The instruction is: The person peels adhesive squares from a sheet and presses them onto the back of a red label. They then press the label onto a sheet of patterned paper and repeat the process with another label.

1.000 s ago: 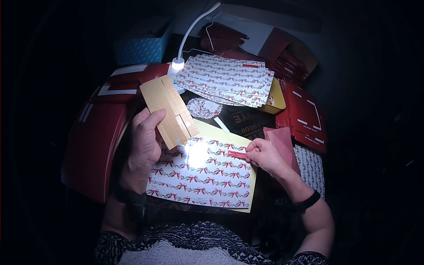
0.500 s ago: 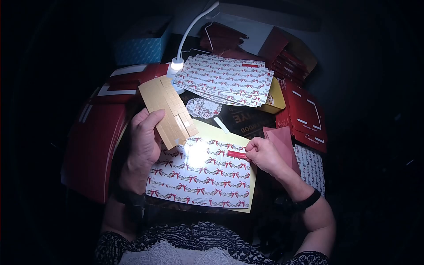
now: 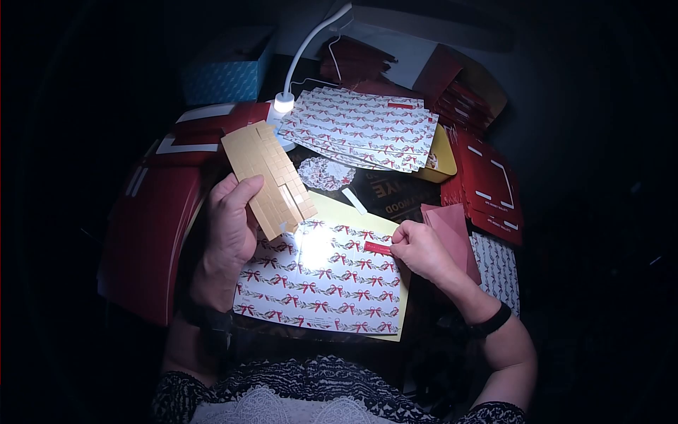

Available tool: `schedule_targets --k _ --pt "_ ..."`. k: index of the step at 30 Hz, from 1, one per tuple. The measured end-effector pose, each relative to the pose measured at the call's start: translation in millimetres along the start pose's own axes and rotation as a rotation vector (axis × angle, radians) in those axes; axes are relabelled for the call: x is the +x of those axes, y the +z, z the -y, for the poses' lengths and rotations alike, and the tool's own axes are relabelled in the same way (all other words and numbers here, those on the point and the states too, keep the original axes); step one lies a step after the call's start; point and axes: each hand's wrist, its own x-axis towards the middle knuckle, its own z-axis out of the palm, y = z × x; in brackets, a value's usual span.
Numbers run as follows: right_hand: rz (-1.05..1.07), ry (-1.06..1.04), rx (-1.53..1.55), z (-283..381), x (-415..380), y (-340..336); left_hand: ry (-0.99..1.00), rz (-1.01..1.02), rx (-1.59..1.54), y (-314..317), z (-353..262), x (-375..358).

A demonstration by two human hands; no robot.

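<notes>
My left hand [image 3: 233, 222] grips a tan sheet of small rectangular stickers [image 3: 265, 169] by its left edge, thumb on top. Several rectangles are gone from it, and a pale strip shows near its lower right. Below lies a white sheet printed with garlands and red bows [image 3: 318, 286], a lamp glare bright on it. My right hand [image 3: 424, 249] is closed in a pinch at the right end of a red label [image 3: 377, 247] near that sheet's upper right. The fingers cover the label's end. Under the printed sheet is a pale yellow sheet [image 3: 353, 218].
A fanned stack of printed sheets [image 3: 360, 127] lies behind, beside a white lamp [image 3: 284, 102]. Red card pieces [image 3: 487, 184] pile up right, with more red sheets [image 3: 152, 233] left. A lacy round paper [image 3: 326, 173], yellow tin [image 3: 441, 155] and blue box [image 3: 226, 78] stand around.
My right fingertips have shifted very slightly at the red label's end. My left hand and the tan sticker sheet stay where they were.
</notes>
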Motion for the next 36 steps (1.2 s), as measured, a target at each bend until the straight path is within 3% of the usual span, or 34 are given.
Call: schedule_targets --k 7,9,19,22,24,25,27,36 --pt "0.018 0.018 -0.019 5.8 -1.8 1.0 0.002 -0.039 -0.016 -1.4 2.7 1.1" --pt "-0.046 -0.096 -0.085 2.6 -2.1 4.3 0.002 -0.043 -0.013 -1.4 2.5 1.4" --pt "-0.004 -0.045 -0.11 18.8 -11.9 -3.1 0.004 -0.018 -0.011 -3.0 3.5 2.3" --pt "-0.118 -0.146 -0.152 12.9 -20.5 1.7 0.0 -0.029 -0.031 -1.0 2.5 1.6" --pt "-0.201 -0.428 -0.315 17.9 -34.6 3.2 0.008 -0.039 -0.037 0.6 2.1 0.7" --pt "-0.199 -0.432 -0.316 17.8 -37.8 6.6 0.005 -0.037 -0.037 1.0 1.9 0.6" --pt "-0.152 -0.632 -0.276 18.9 -43.3 14.7 0.003 -0.036 -0.036 1.0 1.6 0.4" --pt "-0.219 -0.708 -0.44 12.6 -45.3 38.1 -0.001 0.0 0.025 -5.3 0.9 2.1"
